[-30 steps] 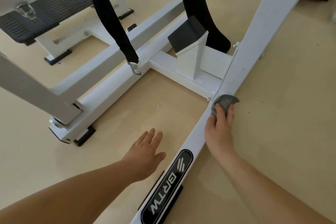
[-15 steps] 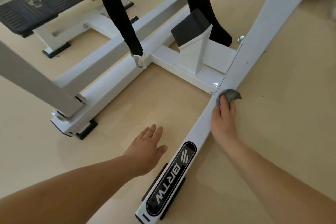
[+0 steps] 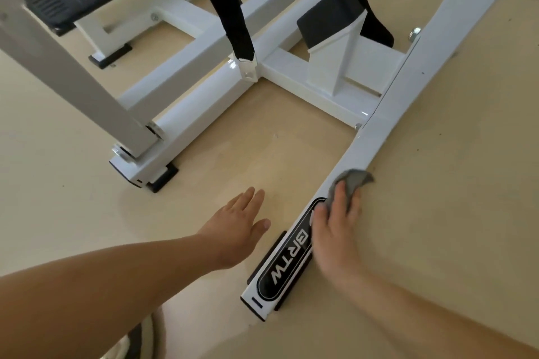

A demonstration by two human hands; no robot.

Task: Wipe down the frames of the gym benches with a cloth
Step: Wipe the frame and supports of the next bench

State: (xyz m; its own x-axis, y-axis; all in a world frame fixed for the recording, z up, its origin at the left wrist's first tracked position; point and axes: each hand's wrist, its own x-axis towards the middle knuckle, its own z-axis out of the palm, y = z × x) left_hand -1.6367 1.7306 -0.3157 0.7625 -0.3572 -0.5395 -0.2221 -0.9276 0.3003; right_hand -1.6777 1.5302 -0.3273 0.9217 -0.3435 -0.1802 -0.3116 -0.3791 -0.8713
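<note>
One cloth (image 3: pixel 354 181): small, grey and crumpled; we see it bunched on the white frame rail (image 3: pixel 388 131), just above the black BRTW label (image 3: pixel 287 265).
Right hand (image 3: pixel 335 227): our fingers curl over the cloth and press it onto the rail; slightly blurred.
Left hand (image 3: pixel 236 230): fingers straight and close together, palm down beside the rail, holding nothing; we cannot tell whether it touches the floor.
Counts: two hands, one cloth, two black straps (image 3: pixel 230 9) hanging down.
Surface: pale beige floor (image 3: pixel 452 227) with a few dark specks; the white bars rest on black feet (image 3: pixel 163 176).
</note>
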